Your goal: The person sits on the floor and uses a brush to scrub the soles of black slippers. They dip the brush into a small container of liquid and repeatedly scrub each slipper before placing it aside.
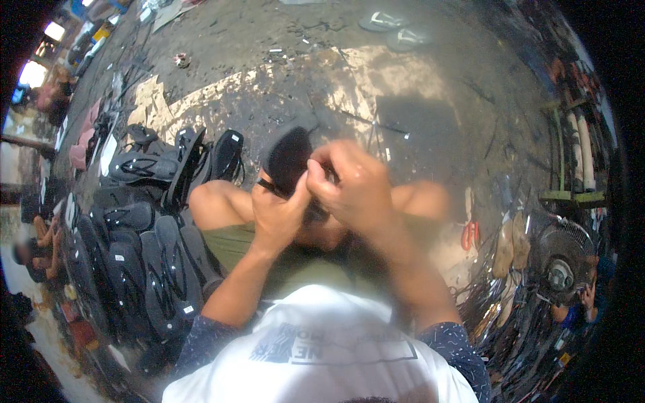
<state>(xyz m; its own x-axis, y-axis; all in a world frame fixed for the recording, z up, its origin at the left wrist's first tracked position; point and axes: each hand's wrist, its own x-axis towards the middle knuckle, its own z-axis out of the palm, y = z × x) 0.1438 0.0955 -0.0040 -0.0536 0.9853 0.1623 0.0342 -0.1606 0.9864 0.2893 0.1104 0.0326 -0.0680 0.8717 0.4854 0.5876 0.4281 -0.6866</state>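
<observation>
A black sandal [287, 158] is held up in front of my lap, its sole tilted on edge. My left hand [277, 211] is closed around its lower part, with a dark strap showing by the fingers. Close against the left thumb, my right hand [355, 185] is pinched, fingertips together. Whatever those fingertips grip is too small and blurred to make out. Just left of my knee, more black sandals [228, 154] lean together, and several others [161, 262] are stacked in rows beside my left leg.
Red-handled scissors [469, 235] lie to the right of my leg, near a heap of dark strips [470, 302]. A fan [563, 265] and a green-framed rack [571, 195] stand at the far right. A pair of flip-flops [406, 39] rests on the floor ahead. Other people sit at far left.
</observation>
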